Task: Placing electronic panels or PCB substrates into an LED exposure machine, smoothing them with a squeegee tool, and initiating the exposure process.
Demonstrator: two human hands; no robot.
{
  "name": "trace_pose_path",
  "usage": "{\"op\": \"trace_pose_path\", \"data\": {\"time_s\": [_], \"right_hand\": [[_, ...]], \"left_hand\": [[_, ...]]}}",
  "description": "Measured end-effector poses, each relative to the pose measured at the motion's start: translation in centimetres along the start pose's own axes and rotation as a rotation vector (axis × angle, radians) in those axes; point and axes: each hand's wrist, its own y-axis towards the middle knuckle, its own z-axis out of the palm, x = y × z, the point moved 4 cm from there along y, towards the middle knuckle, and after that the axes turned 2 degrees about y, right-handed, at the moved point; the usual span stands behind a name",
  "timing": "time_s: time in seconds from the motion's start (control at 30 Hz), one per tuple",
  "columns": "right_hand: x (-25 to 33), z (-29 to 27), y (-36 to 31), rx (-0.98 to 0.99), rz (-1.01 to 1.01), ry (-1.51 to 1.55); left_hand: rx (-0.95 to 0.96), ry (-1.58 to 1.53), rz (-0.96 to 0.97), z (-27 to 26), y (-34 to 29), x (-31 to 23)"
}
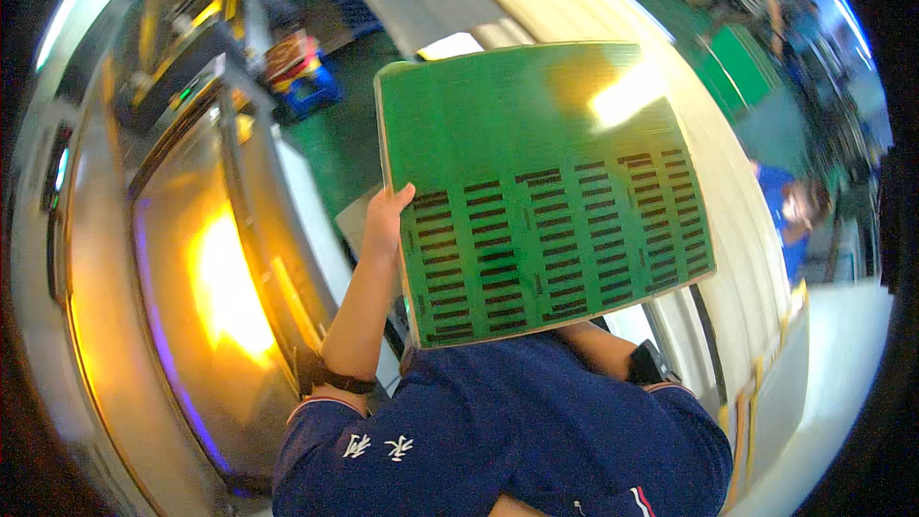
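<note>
A large, flat green circuit board panel with columns of short dark bars is held up in front of my chest, slightly tilted. My left hand is closed on its left edge, thumb on the face towards me and the other fingers behind it. My right forearm passes under the panel's lower edge. The panel hides my right hand, so its grip does not show. Bright light reflects off the panel's upper right part.
To the left stands a machine with a glowing yellow window. A long pale worktop curves along the right. Another person in blue is beyond it. A blue crate stands on the green floor, and a green board is far right.
</note>
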Motion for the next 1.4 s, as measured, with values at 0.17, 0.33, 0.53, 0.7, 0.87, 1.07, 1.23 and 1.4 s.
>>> {"op": "trace_pose_path", "data": {"time_s": [0.17, 0.33, 0.53, 0.7, 0.87, 1.07, 1.23, 1.4], "right_hand": [[2.8, 3.9, 8.3, 0.344, -0.335, 0.229], [7.2, 8.9, 17.3, 0.441, 0.226, 1.046], [5.0, 20.3, 29.5, 0.381, 0.631, 1.036], [6.4, 30.1, 37.7, 0.722, 0.450, 0.844], [10.7, 37.3, 45.3, 0.864, 0.453, 0.751], [14.8, 40.5, 54.0, 0.970, 0.331, 0.350], [29.0, 29.8, 58.6, -0.029, -0.711, 0.102], [44.0, 11.7, 64.1, -0.568, -1.211, 0.037]], "left_hand": [[-0.444, -0.153, 0.131, -12.6, -9.0, -3.1], [-0.693, -0.401, 0.608, -20.5, -19.6, -4.9], [-1.011, -0.749, 0.688, -36.1, -26.8, 9.0], [-1.106, -1.076, 0.760, -37.0, -32.4, 12.5], [-0.877, -0.874, 0.551, -35.7, -34.2, 6.7], [-0.751, -0.169, 0.190, -35.5, -34.7, 2.0], [-1.752, 1.194, -0.468, -40.4, -39.2, 0.5], [-1.766, 1.168, -0.533, -42.9, -39.1, 2.3]]}}
